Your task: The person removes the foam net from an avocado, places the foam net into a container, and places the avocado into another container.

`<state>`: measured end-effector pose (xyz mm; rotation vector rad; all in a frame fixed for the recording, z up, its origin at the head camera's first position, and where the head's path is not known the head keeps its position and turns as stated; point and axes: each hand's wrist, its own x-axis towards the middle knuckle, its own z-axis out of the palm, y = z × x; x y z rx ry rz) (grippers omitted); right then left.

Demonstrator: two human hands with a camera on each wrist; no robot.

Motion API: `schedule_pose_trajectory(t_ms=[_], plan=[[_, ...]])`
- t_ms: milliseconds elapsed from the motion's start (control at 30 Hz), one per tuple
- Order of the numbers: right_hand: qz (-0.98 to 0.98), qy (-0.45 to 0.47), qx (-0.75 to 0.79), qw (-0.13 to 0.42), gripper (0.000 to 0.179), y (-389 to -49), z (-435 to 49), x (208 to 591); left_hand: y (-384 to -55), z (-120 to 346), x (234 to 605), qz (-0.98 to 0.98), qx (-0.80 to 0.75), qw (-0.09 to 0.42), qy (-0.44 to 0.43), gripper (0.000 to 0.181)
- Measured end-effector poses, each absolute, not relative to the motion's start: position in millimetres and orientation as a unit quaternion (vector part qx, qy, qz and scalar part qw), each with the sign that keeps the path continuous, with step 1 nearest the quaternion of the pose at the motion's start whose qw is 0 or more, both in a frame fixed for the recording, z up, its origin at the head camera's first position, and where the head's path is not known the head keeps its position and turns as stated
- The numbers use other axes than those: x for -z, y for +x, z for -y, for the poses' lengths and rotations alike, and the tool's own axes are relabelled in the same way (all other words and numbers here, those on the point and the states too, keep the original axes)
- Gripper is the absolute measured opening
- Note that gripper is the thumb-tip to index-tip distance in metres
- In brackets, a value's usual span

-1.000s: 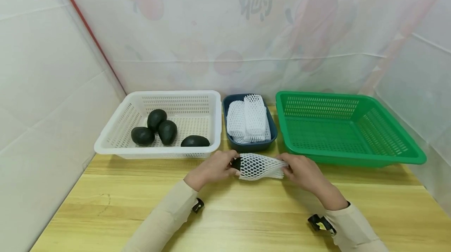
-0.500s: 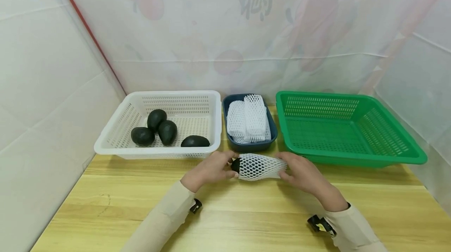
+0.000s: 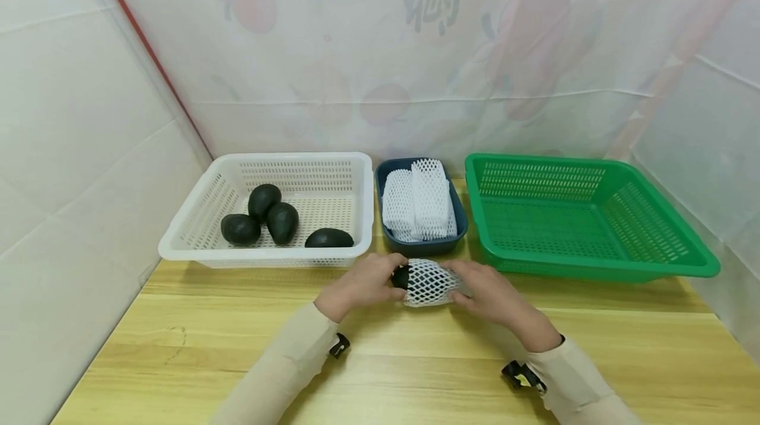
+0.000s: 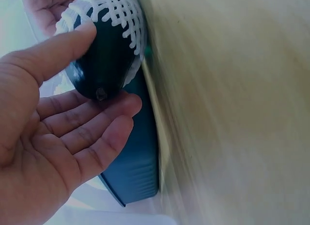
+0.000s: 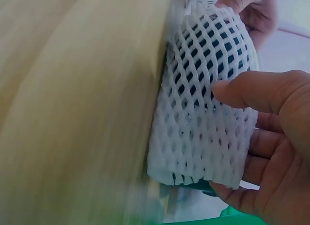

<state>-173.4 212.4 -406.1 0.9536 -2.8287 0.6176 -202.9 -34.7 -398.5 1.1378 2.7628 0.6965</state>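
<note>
A dark avocado (image 4: 104,58) lies mostly inside a white foam net sleeve (image 3: 429,283), its bare end poking out on the left. My left hand (image 3: 367,283) holds that bare end, thumb on top and fingertips beneath it in the left wrist view. From the other side my right hand (image 3: 488,290) grips the sleeve, with the thumb pressed on the mesh over the avocado and the fingers behind. The loose end of the net (image 5: 198,157) extends past the fruit toward the right palm in the right wrist view.
A white basket (image 3: 267,253) with several avocados (image 3: 282,222) stands at the back left. Behind the hands, a dark blue tub (image 3: 421,248) holds folded net sleeves (image 3: 430,197). At right is a green basket (image 3: 594,266). All stand on a wooden table (image 3: 415,372).
My right hand has shifted left along the sleeve, its grip now over the avocado's part rather than the far end. The left hand still holds the bare end.
</note>
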Motion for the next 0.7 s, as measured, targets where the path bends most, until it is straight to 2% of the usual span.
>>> schedule_pose_trajectory(t_ms=[700], plan=[[0.921, 0.324, -0.199, 0.09, 0.037, -170.3, -215.3, 399.0, -200.9, 38.3, 399.8, -0.888, -0.254, 0.032, 0.382, 0.047]])
